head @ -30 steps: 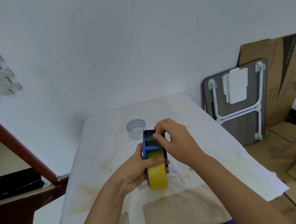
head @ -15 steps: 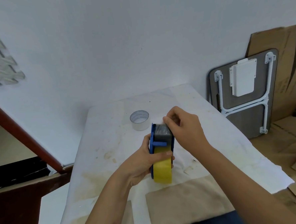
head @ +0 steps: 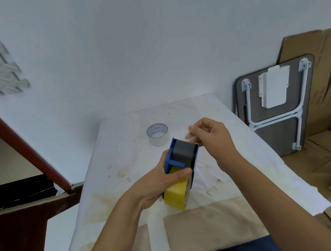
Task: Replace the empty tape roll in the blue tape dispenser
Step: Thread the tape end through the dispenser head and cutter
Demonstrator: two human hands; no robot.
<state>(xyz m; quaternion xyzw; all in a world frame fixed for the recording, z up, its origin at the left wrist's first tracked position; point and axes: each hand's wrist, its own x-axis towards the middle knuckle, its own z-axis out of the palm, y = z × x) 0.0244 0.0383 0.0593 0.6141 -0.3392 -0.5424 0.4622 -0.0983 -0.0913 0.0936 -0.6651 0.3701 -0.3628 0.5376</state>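
Observation:
The blue tape dispenser (head: pixel 182 159) is held above the table, its toothed blade pointing away from me. A yellow tape roll (head: pixel 176 194) sits inside it. My left hand (head: pixel 160 184) grips the dispenser around its body, thumb across the roll. My right hand (head: pixel 212 138) is just right of the blade, fingers pinched on a blurred, translucent bit of tape (head: pixel 190 138) at the dispenser's front end. The empty clear roll core (head: pixel 158 134) stands on the table beyond the dispenser.
The table (head: pixel 124 166) has a stained white cover, with brown paper (head: pixel 206 229) near me. A folded table (head: pixel 276 107) and cardboard sheets (head: pixel 324 80) lean against the wall at right. A red-brown rail (head: pixel 26 151) runs along the left.
My right hand has lifted from the dispenser's top to just beyond the blade, pulling a bit of tape out. The dispenser has tilted slightly. My head has shifted, so the scene sits further right.

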